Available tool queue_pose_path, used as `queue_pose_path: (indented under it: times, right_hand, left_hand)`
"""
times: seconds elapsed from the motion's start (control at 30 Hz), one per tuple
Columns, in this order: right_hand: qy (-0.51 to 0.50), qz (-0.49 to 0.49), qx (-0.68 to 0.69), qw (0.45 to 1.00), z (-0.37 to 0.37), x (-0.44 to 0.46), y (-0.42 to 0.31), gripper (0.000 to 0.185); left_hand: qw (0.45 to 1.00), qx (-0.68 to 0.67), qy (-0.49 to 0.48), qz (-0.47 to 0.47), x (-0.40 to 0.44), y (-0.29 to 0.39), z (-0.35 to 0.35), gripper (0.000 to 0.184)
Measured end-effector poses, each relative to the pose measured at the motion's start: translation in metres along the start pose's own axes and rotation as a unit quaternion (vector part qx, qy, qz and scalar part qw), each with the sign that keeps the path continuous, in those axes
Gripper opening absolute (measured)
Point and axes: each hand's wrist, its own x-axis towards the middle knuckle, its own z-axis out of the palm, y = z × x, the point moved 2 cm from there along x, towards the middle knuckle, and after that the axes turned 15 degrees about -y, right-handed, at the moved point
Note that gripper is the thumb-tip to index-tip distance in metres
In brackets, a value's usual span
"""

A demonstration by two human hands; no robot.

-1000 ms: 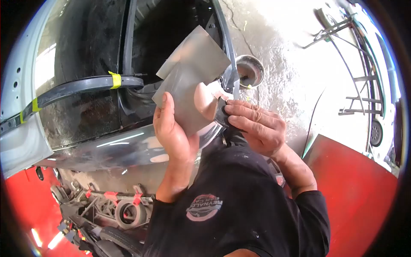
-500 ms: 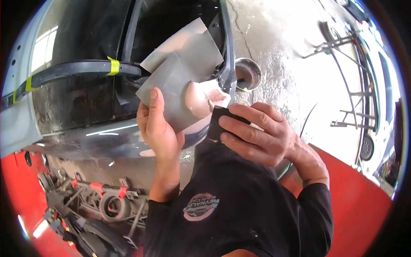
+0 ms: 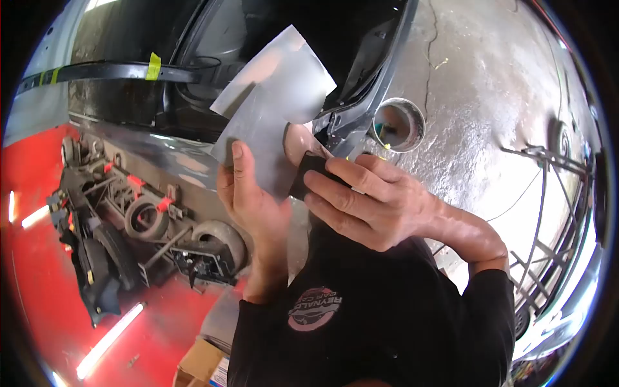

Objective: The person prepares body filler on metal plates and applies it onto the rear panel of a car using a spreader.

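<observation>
My left hand (image 3: 250,200) grips the near edge of a flat grey board (image 3: 255,138), thumb on top and the other fingers mostly hidden beneath. Pale pinkish smears cover its far end, and a rounded lump of pinkish putty (image 3: 298,143) sits near its right side. A black rectangular spreader-like piece (image 3: 302,177) is pinched in my right hand (image 3: 377,203). Its far edge is at the putty; whether it presses on the board I cannot tell. Both hands are in front of my dark shirt.
Beyond the board is a dark car body (image 3: 161,151) with pinkish patches and an open window frame. A dark strip with yellow tape (image 3: 153,67) runs across at left. A round bucket (image 3: 400,126) stands on the floor. Tyres (image 3: 147,218) and metal frames lie at lower left.
The view has turned, bringing more of the lower-left floor into sight. My right hand has moved slightly left with the black piece, closer over the putty. My left hand keeps hold of the board.
</observation>
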Motion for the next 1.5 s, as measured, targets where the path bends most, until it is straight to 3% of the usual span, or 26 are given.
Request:
queue_pose_path:
  times: [0.23,0.33,0.43,0.57,0.73,0.97,1.1,1.3,1.5]
  right_hand:
    - [-0.031,-0.001,0.078,0.996,-0.003,-0.02,0.009,0.036]
    - [-0.034,0.003,0.099,0.994,0.001,-0.027,0.015,0.035]
    - [-0.039,0.01,0.093,0.995,0.012,-0.036,0.029,0.035]
    - [-0.024,-0.003,0.107,0.994,0.041,-0.032,0.052,0.04]
    - [0.029,-0.054,0.158,0.986,0.082,0.002,0.067,0.044]
    - [0.027,-0.063,0.146,0.987,0.108,0.04,0.074,0.042]
    - [0.003,-0.064,0.106,0.992,0.114,0.05,0.072,0.039]
    - [-0.116,-0.055,0.048,0.991,0.11,0.053,0.066,0.037]
    - [-0.126,-0.049,0.072,0.988,0.096,0.052,0.067,0.034]
  left_hand:
    - [0.996,0.036,0.079,0.031,-0.022,-0.003,0.015,0.044]
    - [0.979,0.059,0.19,0.029,-0.02,-0.002,0.017,0.045]
    - [0.977,0.056,0.161,0.125,-0.011,0.008,-0.014,0.047]
    - [0.97,0.064,0.163,0.168,-0.013,0.023,-0.036,0.05]
    - [0.969,0.046,0.199,0.138,-0.027,0.012,-0.049,0.049]
    - [0.961,0.039,0.244,0.126,-0.045,0.014,-0.07,0.044]
    - [0.957,0.012,0.265,0.115,-0.054,0.009,-0.083,0.042]
    - [0.953,0.017,0.284,0.105,-0.058,0.006,-0.091,0.041]
    - [0.947,0.009,0.304,0.101,-0.06,0.008,-0.092,0.039]
